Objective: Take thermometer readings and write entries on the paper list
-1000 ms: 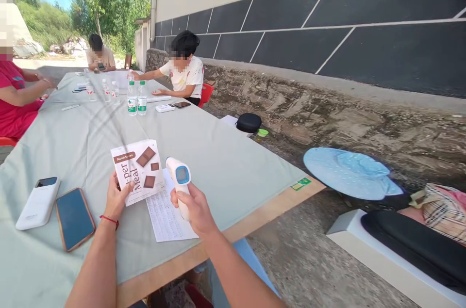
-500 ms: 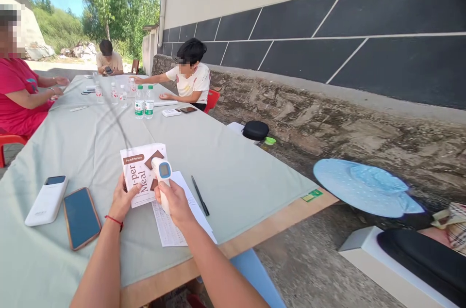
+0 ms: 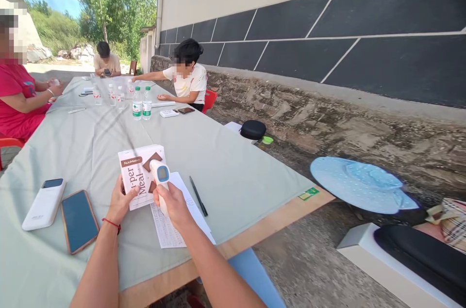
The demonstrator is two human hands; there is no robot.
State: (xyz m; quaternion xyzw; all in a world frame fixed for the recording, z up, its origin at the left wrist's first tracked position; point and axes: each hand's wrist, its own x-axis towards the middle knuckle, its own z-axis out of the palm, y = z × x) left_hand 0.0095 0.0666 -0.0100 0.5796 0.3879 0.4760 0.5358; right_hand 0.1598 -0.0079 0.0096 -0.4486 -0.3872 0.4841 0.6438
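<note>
L hand [image 3: 122,199] grips white box [image 3: 136,172] at near end of desk [image 3: 233,167]; R hand [image 3: 173,205] wrapped round thermometer-type device [image 3: 154,171], head overlapping box, contact unclear. Done: both items picked up. Not yet: either put down. Screen [image 3: 163,173] rdg illegible. Pen [image 3: 198,196] lies loose, R of sheet [image 3: 167,230].

Both bare forearms enter from the near side and converge toward the far side. The left forearm [image 3: 99,262] slants slightly right to the left wrist [image 3: 113,223]; the right forearm [image 3: 218,262] slants more steeply left. The left hand [image 3: 122,200] grips with its thumb stretched right across the front, the other fingers mostly hidden behind. Just beside it on the right, without touching, the right hand [image 3: 173,206] is curled in a firm grasp, thumb uppermost.
</note>
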